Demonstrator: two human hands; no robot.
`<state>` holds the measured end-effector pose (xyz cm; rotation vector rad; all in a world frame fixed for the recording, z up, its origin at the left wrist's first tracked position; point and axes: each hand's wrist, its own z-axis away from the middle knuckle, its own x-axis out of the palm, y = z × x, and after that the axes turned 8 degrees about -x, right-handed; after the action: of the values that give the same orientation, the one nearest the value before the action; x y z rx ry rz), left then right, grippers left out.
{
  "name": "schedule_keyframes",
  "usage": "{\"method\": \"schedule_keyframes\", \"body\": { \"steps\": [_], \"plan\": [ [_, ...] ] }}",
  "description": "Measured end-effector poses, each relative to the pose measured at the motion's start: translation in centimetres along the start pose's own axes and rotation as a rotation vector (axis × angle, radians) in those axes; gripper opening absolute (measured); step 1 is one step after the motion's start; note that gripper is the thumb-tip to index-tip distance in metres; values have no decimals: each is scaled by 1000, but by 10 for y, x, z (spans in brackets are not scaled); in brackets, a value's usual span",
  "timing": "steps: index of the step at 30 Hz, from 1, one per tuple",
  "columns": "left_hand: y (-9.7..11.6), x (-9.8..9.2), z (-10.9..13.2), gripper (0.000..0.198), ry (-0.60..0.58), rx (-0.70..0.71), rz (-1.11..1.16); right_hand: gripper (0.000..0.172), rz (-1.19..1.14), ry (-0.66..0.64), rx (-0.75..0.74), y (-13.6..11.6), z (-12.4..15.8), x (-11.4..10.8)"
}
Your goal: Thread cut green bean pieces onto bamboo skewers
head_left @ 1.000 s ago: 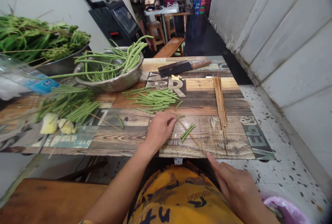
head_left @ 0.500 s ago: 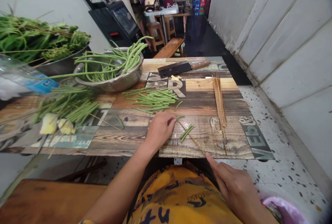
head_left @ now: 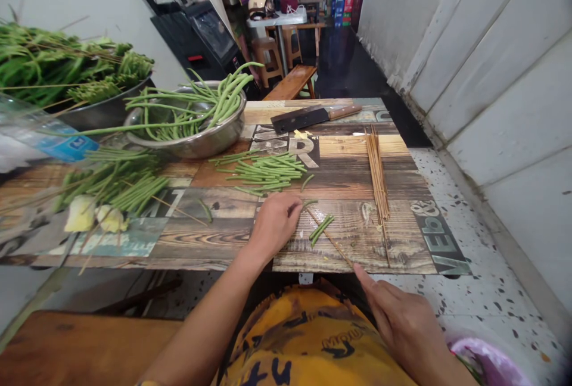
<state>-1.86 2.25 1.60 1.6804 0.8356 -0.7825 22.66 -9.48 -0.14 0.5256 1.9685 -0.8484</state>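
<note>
Head view. At far left, a blue label (head_left: 74, 145) on clear plastic bears print too small to read. Beside it stands a metal bowl (head_left: 196, 142) of long beans. The table (head_left: 214, 228) is patterned with printed letters. A large "R" (head_left: 304, 151) lies behind a pile of cut beans (head_left: 268, 173). The left hand (head_left: 273, 224) rests on the table with its fingers curled. Its fingertips meet the far end of a skewer (head_left: 340, 250), though whether they pinch it cannot be told. The skewer runs diagonally toward the table's near edge, with short bean pieces (head_left: 320, 227) lying against it. The right hand (head_left: 402, 320) touches the near end with its outstretched index finger. The other fingers lie close together and the thumb is hidden, so its grip cannot be told. Farther right lie a bundle of bare sticks (head_left: 378, 174) and the lettering "WEB" (head_left: 440, 244).
</note>
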Motion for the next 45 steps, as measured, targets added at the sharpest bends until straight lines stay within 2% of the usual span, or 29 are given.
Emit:
{"method": "schedule_keyframes", "body": {
  "steps": [26, 38, 45],
  "plan": [
    [-1, 1, 0, 15, 0, 33, -21, 40, 5, 1, 7, -1, 0, 1],
    [1, 0, 0, 15, -7, 96, -14, 49, 108, -39, -31, -6, -5, -5],
    [2, -1, 0, 17, -19, 96, -16, 42, 100, -51, -34, -8, -10, -5]
  ]
}}
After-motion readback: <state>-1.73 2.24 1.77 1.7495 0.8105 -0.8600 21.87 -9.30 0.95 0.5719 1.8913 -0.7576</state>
